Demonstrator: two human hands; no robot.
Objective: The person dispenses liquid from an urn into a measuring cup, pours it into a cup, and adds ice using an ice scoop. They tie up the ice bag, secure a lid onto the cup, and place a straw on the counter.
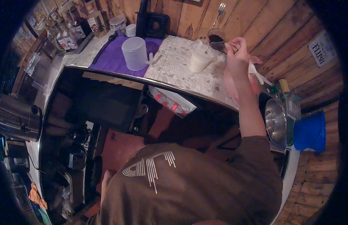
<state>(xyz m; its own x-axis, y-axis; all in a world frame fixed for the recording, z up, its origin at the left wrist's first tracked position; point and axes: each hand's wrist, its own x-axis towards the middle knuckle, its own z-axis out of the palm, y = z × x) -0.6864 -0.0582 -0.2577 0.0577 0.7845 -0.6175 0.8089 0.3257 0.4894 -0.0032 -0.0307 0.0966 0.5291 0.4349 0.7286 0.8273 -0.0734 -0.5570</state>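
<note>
My right hand [237, 50] is closed on the side of a small glass cup [216, 40] with dark liquid in it. Above the cup's rim shows a metal fork [220, 14]; whether it rests in the cup is unclear. Just left of the cup, an open bag of white powder [201, 59] stands on the stone-patterned counter [168, 73]. Beneath my right forearm lies a pink bag or cloth [234, 84]. Only a bit of skin of my left arm shows beside the brown shirt; my left hand is out of sight.
A translucent plastic jug [134, 53] stands on a purple cloth [106, 60]. Glass bottles [67, 35] fill the back left corner. At right are a metal bowl [276, 120] and a blue container [310, 131]. Red-labelled bottles [170, 104] lie below the counter.
</note>
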